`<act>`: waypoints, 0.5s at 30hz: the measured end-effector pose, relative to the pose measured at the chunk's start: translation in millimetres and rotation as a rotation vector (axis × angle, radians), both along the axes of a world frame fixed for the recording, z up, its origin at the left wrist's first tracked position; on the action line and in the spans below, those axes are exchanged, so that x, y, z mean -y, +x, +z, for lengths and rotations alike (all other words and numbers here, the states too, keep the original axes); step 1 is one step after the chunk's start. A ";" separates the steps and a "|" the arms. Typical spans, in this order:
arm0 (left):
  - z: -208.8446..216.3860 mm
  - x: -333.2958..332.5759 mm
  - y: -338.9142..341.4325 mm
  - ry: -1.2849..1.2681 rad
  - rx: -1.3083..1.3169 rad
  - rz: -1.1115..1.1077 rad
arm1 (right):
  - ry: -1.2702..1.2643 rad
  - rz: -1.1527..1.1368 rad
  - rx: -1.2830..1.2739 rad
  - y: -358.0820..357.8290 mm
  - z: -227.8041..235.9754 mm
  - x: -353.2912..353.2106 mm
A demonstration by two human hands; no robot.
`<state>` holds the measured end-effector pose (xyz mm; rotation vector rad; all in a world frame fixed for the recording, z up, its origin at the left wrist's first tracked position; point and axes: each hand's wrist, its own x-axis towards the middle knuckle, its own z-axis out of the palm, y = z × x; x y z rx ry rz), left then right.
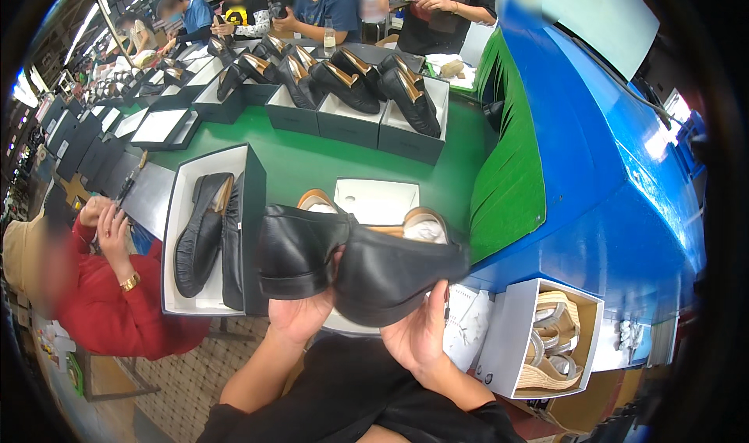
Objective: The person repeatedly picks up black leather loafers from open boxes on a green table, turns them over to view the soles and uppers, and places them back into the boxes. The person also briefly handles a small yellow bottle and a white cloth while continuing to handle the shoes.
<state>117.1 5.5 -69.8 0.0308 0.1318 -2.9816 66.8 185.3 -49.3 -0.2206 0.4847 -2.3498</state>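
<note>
Two black leather shoes are held up in front of me, their heel ends turned toward me. My left hand point(299, 316) grips the left black shoe point(300, 248) from below. Around the right black shoe point(398, 275), my right hand point(417, 330) closes at its underside and right side, with the thumb pointing up. Tan lining and white paper stuffing point(425, 231) show at the openings. Behind the shoes lies a white open box point(378, 195), partly hidden by them. To their left, a dark box point(250, 232) with a white inside holds another pair of black shoes point(204, 236).
Boxes topped with black shoes point(343, 85) line the green table point(296, 142). A blue machine point(601, 170) with a green strip curtain point(511, 177) stands at right. Below it, a white box point(507, 341) holds wedge sandals point(555, 341). A co-worker in red point(129, 310) sits at left; others work behind.
</note>
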 end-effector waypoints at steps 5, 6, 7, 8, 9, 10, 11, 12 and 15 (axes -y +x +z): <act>-9.0 -14.2 -8.4 0.086 -0.081 -0.141 | -0.207 0.087 0.270 -13.0 -14.2 3.0; -11.8 -16.5 -9.2 0.084 -0.094 -0.150 | -0.222 0.085 0.307 -14.8 -17.4 2.2; -14.8 -18.9 -9.9 0.096 -0.035 -0.122 | -0.243 0.095 0.327 -16.4 -20.5 0.4; -17.4 -19.2 -10.0 0.087 -0.014 -0.127 | -0.263 0.104 0.349 -18.0 -23.6 -1.1; -19.7 -20.6 -10.4 0.042 -0.054 -0.137 | -0.312 0.124 0.366 -19.0 -25.9 -2.7; -21.5 -21.5 -10.5 0.022 -0.006 -0.115 | -0.194 0.103 0.350 -19.9 -28.2 -4.5; -22.5 -21.5 -11.0 0.018 0.009 -0.111 | -0.179 0.106 0.355 -21.0 -29.8 -5.1; -23.0 -21.3 -10.1 0.012 0.028 -0.106 | -0.175 0.106 0.352 -20.9 -31.6 -5.4; -22.1 -20.3 -8.4 -0.010 -0.031 -0.108 | -0.177 0.125 0.319 -20.8 -34.7 -3.3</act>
